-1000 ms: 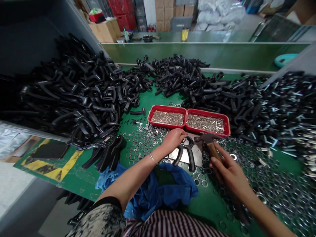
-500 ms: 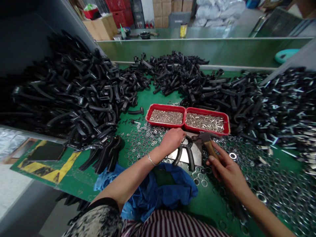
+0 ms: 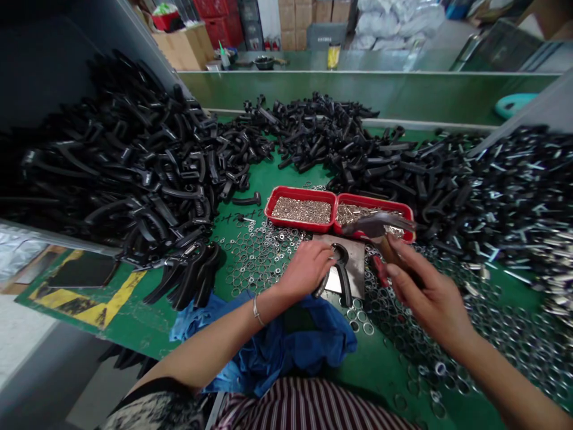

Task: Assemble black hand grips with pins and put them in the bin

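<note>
My right hand (image 3: 430,292) is shut on the wooden handle of a small hammer, whose dark steel head (image 3: 376,224) is raised over the red tray (image 3: 299,203). My left hand (image 3: 307,269) grips a black plastic plier-shaped handle (image 3: 342,280) lying on a steel plate (image 3: 344,263), with its top part under my fingers. The tray has two compartments, one of small metal rings and one of short metal pins. Loose steel washers (image 3: 255,257) lie around both hands.
Large heaps of black plastic handles (image 3: 134,173) rise left and behind on the green bench. A heap of black and metal parts (image 3: 514,203) lies right. A blue cloth (image 3: 268,346) lies near my body. A green partition (image 3: 358,95) runs behind.
My right hand has lifted the hammer, its head now over the tray. My left hand has moved down and closer to the black handle, and the plate shows more fully.
</note>
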